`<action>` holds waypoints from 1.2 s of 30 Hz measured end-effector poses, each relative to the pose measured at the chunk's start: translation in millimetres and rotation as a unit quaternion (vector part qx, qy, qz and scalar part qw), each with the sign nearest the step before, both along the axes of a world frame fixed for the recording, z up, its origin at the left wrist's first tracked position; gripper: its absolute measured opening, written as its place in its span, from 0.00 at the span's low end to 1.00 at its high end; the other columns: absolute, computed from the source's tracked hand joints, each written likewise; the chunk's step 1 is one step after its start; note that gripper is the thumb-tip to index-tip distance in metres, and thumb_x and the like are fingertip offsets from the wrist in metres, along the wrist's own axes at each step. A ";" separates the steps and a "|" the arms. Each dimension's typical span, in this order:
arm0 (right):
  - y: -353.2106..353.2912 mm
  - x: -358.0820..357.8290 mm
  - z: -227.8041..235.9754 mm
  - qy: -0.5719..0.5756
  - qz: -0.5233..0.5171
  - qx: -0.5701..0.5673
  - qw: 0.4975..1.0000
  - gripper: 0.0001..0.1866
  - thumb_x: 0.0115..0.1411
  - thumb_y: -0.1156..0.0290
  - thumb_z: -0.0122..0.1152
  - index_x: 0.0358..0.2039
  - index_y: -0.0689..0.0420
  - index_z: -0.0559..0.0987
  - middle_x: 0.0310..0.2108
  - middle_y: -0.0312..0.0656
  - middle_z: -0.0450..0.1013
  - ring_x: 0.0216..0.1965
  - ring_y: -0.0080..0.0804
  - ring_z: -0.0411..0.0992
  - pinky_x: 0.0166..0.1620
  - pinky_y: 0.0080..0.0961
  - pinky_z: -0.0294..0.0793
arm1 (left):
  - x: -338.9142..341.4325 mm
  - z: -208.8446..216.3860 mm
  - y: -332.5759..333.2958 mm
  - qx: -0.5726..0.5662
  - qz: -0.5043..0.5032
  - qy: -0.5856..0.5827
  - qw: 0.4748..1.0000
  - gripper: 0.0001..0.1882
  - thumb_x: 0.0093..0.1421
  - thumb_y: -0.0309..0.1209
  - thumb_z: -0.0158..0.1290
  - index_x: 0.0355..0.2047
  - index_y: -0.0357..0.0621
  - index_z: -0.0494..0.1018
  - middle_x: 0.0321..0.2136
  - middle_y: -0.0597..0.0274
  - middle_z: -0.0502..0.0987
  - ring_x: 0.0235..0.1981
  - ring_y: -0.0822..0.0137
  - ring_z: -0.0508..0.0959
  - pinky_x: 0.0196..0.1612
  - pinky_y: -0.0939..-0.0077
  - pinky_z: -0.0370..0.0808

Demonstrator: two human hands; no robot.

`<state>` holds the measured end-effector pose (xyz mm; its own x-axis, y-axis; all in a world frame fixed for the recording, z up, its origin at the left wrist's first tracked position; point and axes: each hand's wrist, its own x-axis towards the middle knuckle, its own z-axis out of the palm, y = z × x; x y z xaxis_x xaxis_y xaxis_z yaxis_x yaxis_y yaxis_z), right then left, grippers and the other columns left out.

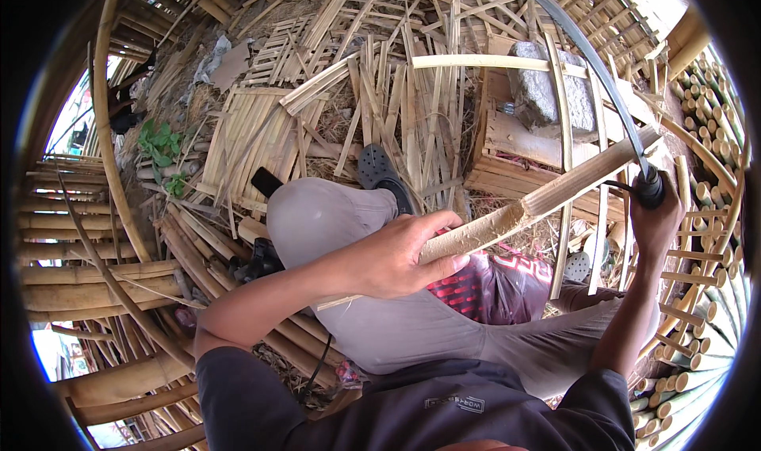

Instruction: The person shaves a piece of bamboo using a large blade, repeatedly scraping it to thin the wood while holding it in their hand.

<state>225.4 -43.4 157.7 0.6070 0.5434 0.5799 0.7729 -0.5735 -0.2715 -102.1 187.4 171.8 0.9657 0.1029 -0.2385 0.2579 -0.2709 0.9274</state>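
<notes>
My left hand [400,249] is closed round a split bamboo piece [495,217], thumb on the near side and fingers on the far side. The piece slants from my lap up to the right, with a rough, scraped pale face in its middle. My right hand [663,217] grips the black handle of a long curved blade [593,51], which looks like a sickle. The blade arcs up and to the left, its base crossing the bamboo's far right end; I cannot tell whether they touch. Cloth with red and dark print [507,288] lies over my lap under the bamboo.
A grey stone block [551,94] rests on a wooden crate [515,138], with thin bamboo strips [561,166] across them. Slats [254,146] and strips cover the ground ahead. Stacked bamboo poles [709,102] stand at the right, a bamboo frame [103,288] at the left.
</notes>
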 end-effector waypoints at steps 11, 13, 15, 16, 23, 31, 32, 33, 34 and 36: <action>-10.6 11.1 -8.7 -0.002 -0.026 -0.008 1.000 0.09 0.54 0.67 0.68 0.31 0.59 0.79 0.20 0.49 0.76 0.22 0.47 0.78 0.30 0.39 0.73 | 2.1 -10.7 12.9 0.028 -0.018 0.034 0.999 0.25 0.69 0.37 0.52 0.60 0.40 0.60 0.37 0.50 0.83 0.39 0.67 0.82 0.43 0.67 0.77; -11.4 12.9 -8.7 0.014 -0.033 -0.004 0.999 0.10 0.54 0.67 0.68 0.30 0.59 0.79 0.20 0.50 0.76 0.22 0.47 0.78 0.30 0.39 0.73 | 2.3 -3.5 19.9 0.020 -0.028 0.061 0.998 0.24 0.71 0.36 0.50 0.62 0.40 0.59 0.39 0.50 0.82 0.38 0.67 0.82 0.42 0.70 0.77; -10.0 13.0 -9.9 0.018 -0.026 0.001 0.999 0.10 0.55 0.66 0.68 0.30 0.60 0.79 0.20 0.50 0.75 0.21 0.46 0.77 0.30 0.40 0.72 | -2.8 -14.7 31.6 -0.034 -0.045 0.054 0.997 0.24 0.73 0.38 0.47 0.64 0.41 0.58 0.41 0.51 0.81 0.38 0.67 0.82 0.41 0.72 0.79; -9.6 11.5 -8.7 0.019 -0.024 -0.004 1.000 0.10 0.55 0.66 0.68 0.30 0.60 0.79 0.19 0.49 0.75 0.21 0.45 0.77 0.30 0.40 0.72 | -2.7 -15.8 35.3 -0.064 -0.054 0.050 0.995 0.25 0.73 0.38 0.46 0.65 0.41 0.57 0.42 0.52 0.80 0.38 0.67 0.82 0.41 0.73 0.79; -12.5 16.8 -18.2 0.057 -0.006 -0.004 0.998 0.11 0.54 0.66 0.68 0.28 0.61 0.79 0.19 0.47 0.75 0.20 0.45 0.76 0.29 0.39 0.72 | -14.1 12.1 49.4 -0.397 -0.046 -0.012 0.916 0.36 0.71 0.50 0.46 0.66 0.33 0.55 0.42 0.44 0.78 0.38 0.56 0.83 0.40 0.61 0.81; 11.8 -9.5 -7.1 0.163 0.004 -0.004 0.987 0.15 0.52 0.65 0.72 0.34 0.64 0.81 0.24 0.52 0.79 0.27 0.47 0.80 0.34 0.38 0.76 | -5.5 49.4 88.6 -0.434 -0.064 -0.290 0.850 0.45 0.68 0.65 0.35 0.67 0.35 0.53 0.43 0.49 0.77 0.45 0.54 0.75 0.43 0.58 0.71; 16.3 -17.0 -2.5 0.201 0.005 -0.001 0.980 0.17 0.51 0.65 0.74 0.34 0.64 0.81 0.25 0.52 0.79 0.27 0.45 0.80 0.35 0.38 0.77 | -2.2 59.6 85.6 -0.394 -0.025 -0.341 0.853 0.47 0.66 0.66 0.40 0.67 0.35 0.52 0.42 0.54 0.75 0.44 0.58 0.72 0.43 0.62 0.68; 19.6 -23.3 -3.8 0.219 0.021 0.022 0.975 0.18 0.50 0.64 0.75 0.35 0.65 0.81 0.26 0.52 0.80 0.28 0.44 0.80 0.37 0.38 0.77 | -0.9 68.8 81.4 -0.354 0.014 -0.390 0.850 0.50 0.64 0.67 0.44 0.68 0.35 0.50 0.41 0.58 0.73 0.44 0.61 0.69 0.44 0.66 0.66; 21.6 -28.8 -1.7 0.237 0.022 0.001 0.971 0.19 0.50 0.63 0.76 0.35 0.65 0.81 0.26 0.53 0.79 0.28 0.45 0.80 0.37 0.37 0.77 | -2.5 78.9 79.9 -0.326 0.079 -0.419 0.844 0.56 0.58 0.69 0.52 0.69 0.35 0.48 0.38 0.64 0.69 0.42 0.65 0.65 0.44 0.69 0.63; 36.2 -49.6 10.1 0.284 0.054 -0.012 0.957 0.20 0.50 0.61 0.77 0.35 0.65 0.81 0.25 0.54 0.79 0.29 0.46 0.80 0.37 0.38 0.76 | -11.8 98.4 88.3 -0.223 0.122 -0.467 0.847 0.50 0.60 0.65 0.52 0.65 0.33 0.56 0.36 0.64 0.69 0.41 0.66 0.67 0.45 0.68 0.64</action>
